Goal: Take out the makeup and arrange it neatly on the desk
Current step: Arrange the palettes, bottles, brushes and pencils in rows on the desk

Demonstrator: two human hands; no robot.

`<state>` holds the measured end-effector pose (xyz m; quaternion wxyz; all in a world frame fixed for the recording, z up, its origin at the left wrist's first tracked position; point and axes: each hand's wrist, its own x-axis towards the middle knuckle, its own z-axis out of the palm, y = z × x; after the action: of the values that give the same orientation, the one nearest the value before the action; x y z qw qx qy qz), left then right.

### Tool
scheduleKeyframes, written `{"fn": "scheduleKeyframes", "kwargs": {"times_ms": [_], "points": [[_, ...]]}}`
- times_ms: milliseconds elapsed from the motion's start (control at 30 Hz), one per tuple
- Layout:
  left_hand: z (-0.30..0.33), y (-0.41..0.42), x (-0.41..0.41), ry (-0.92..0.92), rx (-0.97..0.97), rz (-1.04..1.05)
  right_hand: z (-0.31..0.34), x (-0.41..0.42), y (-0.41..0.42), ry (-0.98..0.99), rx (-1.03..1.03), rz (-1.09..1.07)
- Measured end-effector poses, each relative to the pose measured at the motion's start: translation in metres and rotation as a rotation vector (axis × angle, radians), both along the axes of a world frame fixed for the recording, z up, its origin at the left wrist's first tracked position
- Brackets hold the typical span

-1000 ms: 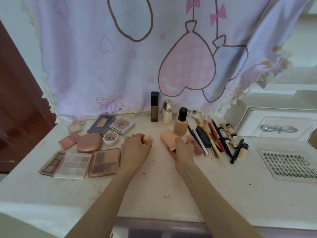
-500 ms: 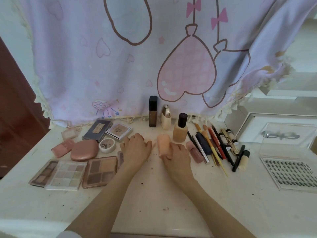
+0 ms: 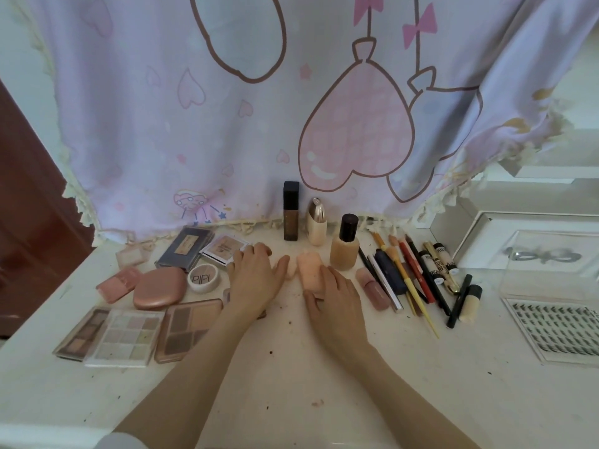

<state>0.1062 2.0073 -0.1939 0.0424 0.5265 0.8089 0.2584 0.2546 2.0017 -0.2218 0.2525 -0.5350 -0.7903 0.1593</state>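
White desk [image 3: 324,377]: I see a pale top, scuffed and flecked with dark specks, running from my near edge back to the hanging cloth.
Backdrop: a lilac curtain [image 3: 227,124] printed with pink hearts and bows hangs behind the desk, its frayed hem meeting the back of the top.
Room, left: a dark red-brown door [image 3: 29,205] stands beside the curtain.
Room, right: a white tray [image 3: 466,234] and a clear box of lashes [image 3: 557,328] sit at the far right of the desk.
Left hand [image 3: 256,280]: lies flat with fingers spread and relaxed; I see a small pale puff [image 3: 290,270] just at its thumb, though whether it touches I cannot tell.
Right hand [image 3: 334,299]: its fingers rest on the near end of a peach sponge [image 3: 309,270], thumb at the sponge's side; I cannot tell if it truly grips.
Makeup, left: three palettes [image 3: 123,335] lie side by side, with a pink compact [image 3: 158,286] and a small round jar [image 3: 203,277] behind them.
Makeup, back: a dark tube [image 3: 290,215], a cream bottle [image 3: 316,225] and a foundation bottle [image 3: 345,244] stand upright.
Makeup, right: pencils and brushes [image 3: 411,277] lie in a rough row.
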Motion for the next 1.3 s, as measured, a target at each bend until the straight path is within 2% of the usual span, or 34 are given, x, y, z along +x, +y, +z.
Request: {"fn": "scheduleKeyframes", "kwargs": {"times_ms": [133,233,433,667,833,933,1100,1200,1300], "points": [[0.022,0.021,-0.01,0.006,0.161,-0.102,-0.008,0.008,-0.004,-0.108,-0.003,-0.003],[0.042,0.047,-0.01,-0.098,0.192,-0.141,-0.012,0.008,-0.004,-0.166,-0.01,-0.012],[0.051,0.085,0.001,-0.223,0.189,-0.107,-0.012,0.007,-0.003,-0.175,-0.016,-0.008],[0.051,0.088,0.005,-0.21,0.247,-0.014,-0.011,0.006,-0.003,-0.155,-0.018,-0.012],[0.063,0.067,-0.003,-0.266,0.437,-0.004,-0.011,0.007,-0.003,-0.133,-0.011,-0.005],[0.081,0.043,-0.009,-0.338,0.526,-0.064,-0.004,0.01,-0.004,0.029,0.001,-0.012],[0.104,-0.005,-0.007,-0.359,0.346,-0.21,0.016,0.018,-0.017,0.307,0.076,-0.05],[0.111,-0.03,0.002,-0.469,0.262,-0.286,0.045,0.019,-0.021,0.524,-0.05,0.104],[0.115,-0.046,0.016,-0.516,0.273,-0.307,0.072,0.019,-0.025,0.597,-0.167,0.235]]}}
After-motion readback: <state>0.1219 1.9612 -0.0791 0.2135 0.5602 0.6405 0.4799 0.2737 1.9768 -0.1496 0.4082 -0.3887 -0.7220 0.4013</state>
